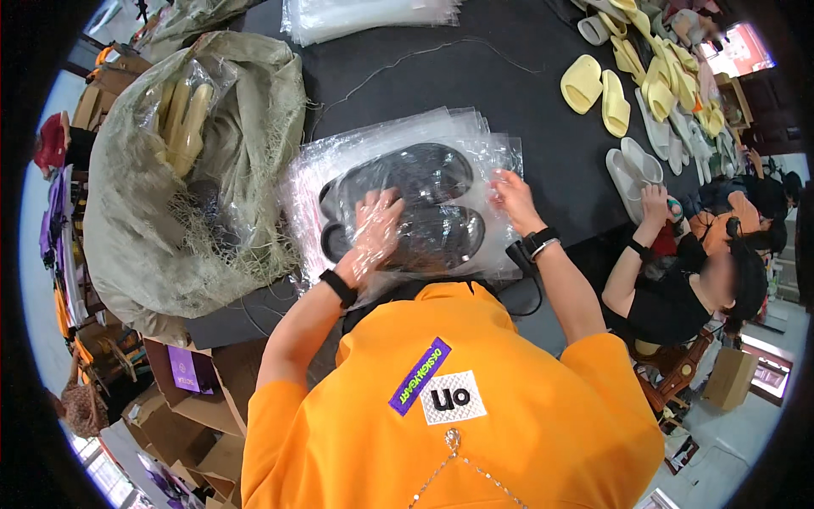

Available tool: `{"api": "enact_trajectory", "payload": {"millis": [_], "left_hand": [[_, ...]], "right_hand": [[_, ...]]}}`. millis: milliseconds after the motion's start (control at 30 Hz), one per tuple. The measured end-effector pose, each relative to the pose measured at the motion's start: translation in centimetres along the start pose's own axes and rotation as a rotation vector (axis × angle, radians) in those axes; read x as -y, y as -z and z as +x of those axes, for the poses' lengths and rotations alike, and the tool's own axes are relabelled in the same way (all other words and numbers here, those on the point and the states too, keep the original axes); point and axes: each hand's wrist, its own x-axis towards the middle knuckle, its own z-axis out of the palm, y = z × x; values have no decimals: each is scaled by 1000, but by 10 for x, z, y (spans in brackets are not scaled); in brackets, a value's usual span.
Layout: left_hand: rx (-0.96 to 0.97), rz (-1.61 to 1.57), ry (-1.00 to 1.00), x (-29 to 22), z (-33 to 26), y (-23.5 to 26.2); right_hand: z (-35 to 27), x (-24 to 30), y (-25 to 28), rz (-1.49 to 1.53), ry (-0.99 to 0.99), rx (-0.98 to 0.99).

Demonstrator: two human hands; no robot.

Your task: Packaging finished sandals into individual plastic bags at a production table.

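A pair of black slide sandals (432, 229) lies side by side in a clear plastic bag (502, 157) on the dark table. My left hand (378, 227) rests on the sandals, fingers spread and a little bent; shiny film covers part of that hand and its wrist. At the bag's right edge, my right hand (514, 202) pinches the plastic between thumb and fingers. More flat clear bags (415, 127) are stacked beneath and behind the sandals.
A large woven sack (127, 204) with bagged yellow slides stands at left. Another stack of clear bags (365, 19) lies at the far edge. Loose yellow slides (582, 85) and grey slides (627, 187) are on the right, near a co-worker's hand (654, 204). Cardboard boxes (229, 390) stand lower left.
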Motion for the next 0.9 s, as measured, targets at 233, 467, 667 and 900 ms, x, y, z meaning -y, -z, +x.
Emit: {"api": "enact_trajectory", "payload": {"millis": [233,467,667,900], "left_hand": [[74,-7,260,23,-24,25],[57,249,15,63,-70,-66],[162,-36,272,34,-27,15],[-59,177,98,31,-53,28]], "right_hand": [[-20,14,9,-304,59,-83],[-30,-15,30,-316,119,20],[-48,-9,35,-171,25,-74],[-73,-9,38,-543,-82,114]]}}
